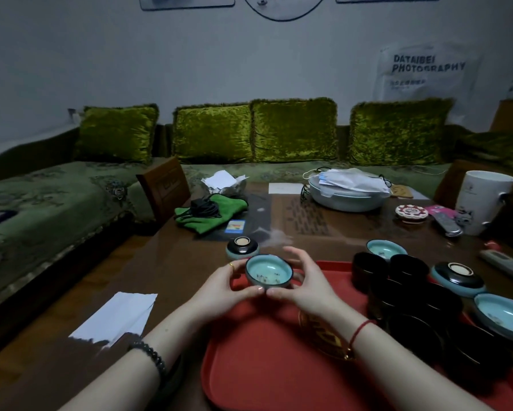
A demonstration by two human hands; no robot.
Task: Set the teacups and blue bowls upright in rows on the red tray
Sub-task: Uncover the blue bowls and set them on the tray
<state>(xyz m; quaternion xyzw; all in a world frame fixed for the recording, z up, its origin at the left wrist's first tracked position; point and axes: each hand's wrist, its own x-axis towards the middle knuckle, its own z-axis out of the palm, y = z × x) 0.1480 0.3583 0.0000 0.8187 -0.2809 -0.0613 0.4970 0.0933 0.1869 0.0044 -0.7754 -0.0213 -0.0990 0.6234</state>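
I hold one blue bowl (268,273) upright between both hands, above the far left corner of the red tray (267,360). My left hand (225,287) cups its left side, thumb curled under the near edge and fingers wrapped round the back; a gold ring shows on one finger. My right hand (301,280) closes on the right side, thumb tip at the near base and fingers arched over the far rim. The two thumbs almost meet beneath the bowl. Its pale turquoise inside faces up, with small dark marks painted at the bottom.

A dark bead bracelet (150,355) circles my left wrist and a red string (360,330) my right.

On the right part of the tray stands a cluster of dark teacups (397,289), packed close together; in this dim light I cannot count them surely. Just beyond them, at the tray's far edge, another blue bowl (387,250) sits upright. Further right, an upturned bowl (458,277) shows its dark base and pale foot ring, and nearer to me a third upright bowl (504,317) rests at the right edge of the tray.

One more upturned bowl (242,247) sits on the brown table (172,262), just beyond my left hand. A white sheet of paper (115,317) lies on the table to the left, well apart from the tray. At the far side lie a green cloth (210,215) and a pale lidded dish (348,192).
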